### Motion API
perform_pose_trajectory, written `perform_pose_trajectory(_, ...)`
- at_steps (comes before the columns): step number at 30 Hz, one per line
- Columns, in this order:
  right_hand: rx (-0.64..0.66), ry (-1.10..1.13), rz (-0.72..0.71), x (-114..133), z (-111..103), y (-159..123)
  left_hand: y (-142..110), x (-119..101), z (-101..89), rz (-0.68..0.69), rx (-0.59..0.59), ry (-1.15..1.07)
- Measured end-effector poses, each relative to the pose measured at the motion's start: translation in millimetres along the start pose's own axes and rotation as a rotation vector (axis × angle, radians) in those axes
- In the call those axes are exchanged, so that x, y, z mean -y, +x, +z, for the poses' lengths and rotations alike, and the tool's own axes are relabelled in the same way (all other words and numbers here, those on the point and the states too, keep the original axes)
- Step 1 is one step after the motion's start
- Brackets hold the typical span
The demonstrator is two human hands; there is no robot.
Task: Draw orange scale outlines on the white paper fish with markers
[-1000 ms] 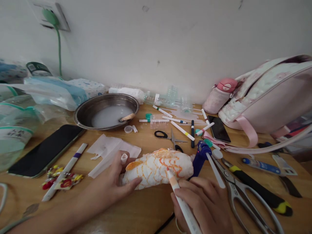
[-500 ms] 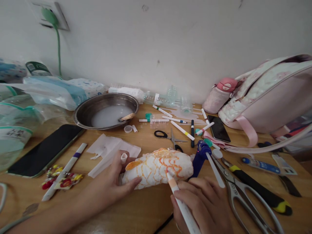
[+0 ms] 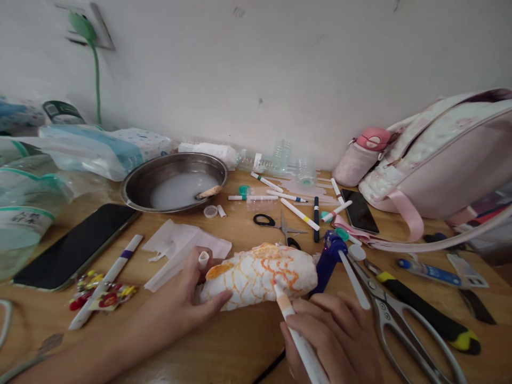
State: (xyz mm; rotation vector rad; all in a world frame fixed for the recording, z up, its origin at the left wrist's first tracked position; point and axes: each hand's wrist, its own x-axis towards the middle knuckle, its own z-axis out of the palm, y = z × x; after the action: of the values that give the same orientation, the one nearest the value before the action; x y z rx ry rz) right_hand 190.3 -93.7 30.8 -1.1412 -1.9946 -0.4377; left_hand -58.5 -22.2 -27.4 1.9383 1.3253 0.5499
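Note:
A white papery fish model (image 3: 248,280) with orange and yellow scale lines lies sideways in front of me. My left hand (image 3: 196,290) grips its left end, thumb in front, and a small white marker cap (image 3: 203,260) sticks up by its fingers. Pinched in my right hand (image 3: 332,330) is a white marker (image 3: 302,341) with a peach band, its tip touching the fish's side among the orange scales. Just behind the fish are small black-handled scissors (image 3: 282,226). A blue glue gun (image 3: 330,261) with a white glue stick stands at its right end.
A metal basin (image 3: 132,192) of cloudy liquid stands at back left, near a phone (image 3: 76,248). Large scissors (image 3: 394,314) and a black-yellow cutter (image 3: 428,309) lie right. Several markers (image 3: 300,213), a pink bottle (image 3: 360,157) and a backpack (image 3: 448,160) are behind.
Almost nothing differs. The marker's tip has shifted very slightly on the fish's side, while my left hand keeps the same hold.

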Motion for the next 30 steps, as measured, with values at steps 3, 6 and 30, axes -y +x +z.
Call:
perform_pose_trajectory(3,0.009,-0.003,-0.002,-1,0,-1,1,0,0.7,0.015,-0.001,-0.007)
perform_pose_trajectory(6,0.014,0.004,-0.006,-2,-1,-1,1,0,1.6,0.024,0.027,-0.040)
perform_pose_trajectory(30,0.056,0.068,-0.018,-2,-3,-11,-2,1,2.1,0.029,0.015,-0.027)
